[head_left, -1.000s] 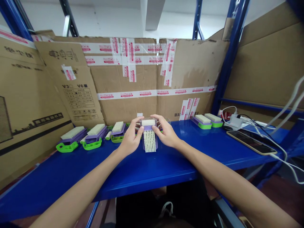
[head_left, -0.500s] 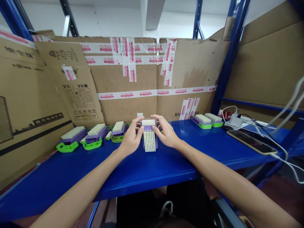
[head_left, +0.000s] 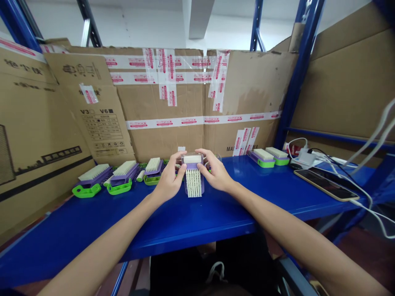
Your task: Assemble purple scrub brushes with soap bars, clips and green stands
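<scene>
Both my hands grip one purple scrub brush (head_left: 194, 183) with cream bristles, held above the blue shelf in front of me. My left hand (head_left: 169, 176) wraps its left side, the thumb pressed near the top edge. On the opposite side my right hand (head_left: 215, 171) mirrors this grip. Between my fingertips, a clear part with a white roller-like bar (head_left: 193, 158) tops the brush. The fingers behind the brush are partly hidden. Just left of my left hand lies another purple brush with a green part (head_left: 153, 171).
Two more purple-and-green brushes (head_left: 123, 176) lie at the left of the blue shelf (head_left: 191, 228). Two others (head_left: 263, 158) sit back right. A phone (head_left: 325, 183), white cables and a charger (head_left: 306, 157) occupy the right end. Taped cardboard (head_left: 166, 135) walls the back.
My hands and the held brush keep almost the same pose. The whole view has shifted very slightly.
</scene>
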`<control>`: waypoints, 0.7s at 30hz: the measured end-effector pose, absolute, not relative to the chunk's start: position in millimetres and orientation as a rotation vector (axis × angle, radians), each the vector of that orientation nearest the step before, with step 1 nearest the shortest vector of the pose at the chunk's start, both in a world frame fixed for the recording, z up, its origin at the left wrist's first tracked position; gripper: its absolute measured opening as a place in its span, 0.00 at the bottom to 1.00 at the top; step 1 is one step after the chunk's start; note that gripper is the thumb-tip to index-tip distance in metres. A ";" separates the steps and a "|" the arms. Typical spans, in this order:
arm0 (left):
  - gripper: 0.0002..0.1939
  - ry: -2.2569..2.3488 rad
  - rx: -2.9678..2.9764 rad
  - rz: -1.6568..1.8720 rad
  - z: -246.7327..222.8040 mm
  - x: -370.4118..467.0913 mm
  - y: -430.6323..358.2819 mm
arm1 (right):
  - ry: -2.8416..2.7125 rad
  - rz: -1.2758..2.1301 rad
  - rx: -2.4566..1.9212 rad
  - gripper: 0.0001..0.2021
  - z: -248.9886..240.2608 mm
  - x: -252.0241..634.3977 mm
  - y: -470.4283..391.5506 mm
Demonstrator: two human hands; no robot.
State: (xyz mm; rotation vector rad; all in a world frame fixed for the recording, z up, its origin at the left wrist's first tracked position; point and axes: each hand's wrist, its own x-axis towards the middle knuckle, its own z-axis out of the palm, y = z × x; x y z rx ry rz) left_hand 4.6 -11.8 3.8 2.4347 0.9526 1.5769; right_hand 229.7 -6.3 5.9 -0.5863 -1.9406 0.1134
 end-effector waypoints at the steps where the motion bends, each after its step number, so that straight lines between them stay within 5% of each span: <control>1: 0.21 0.956 2.432 1.573 3.7 4.5 -11.8 | -1.940 0.112 -0.585 0.21 6.1 229.7 -6.2; 21: 0.21 0.948 2.457 1.597 2.7 4.1 -11.1 | -1.954 0.117 -0.600 0.22 4.3 230.1 -6.7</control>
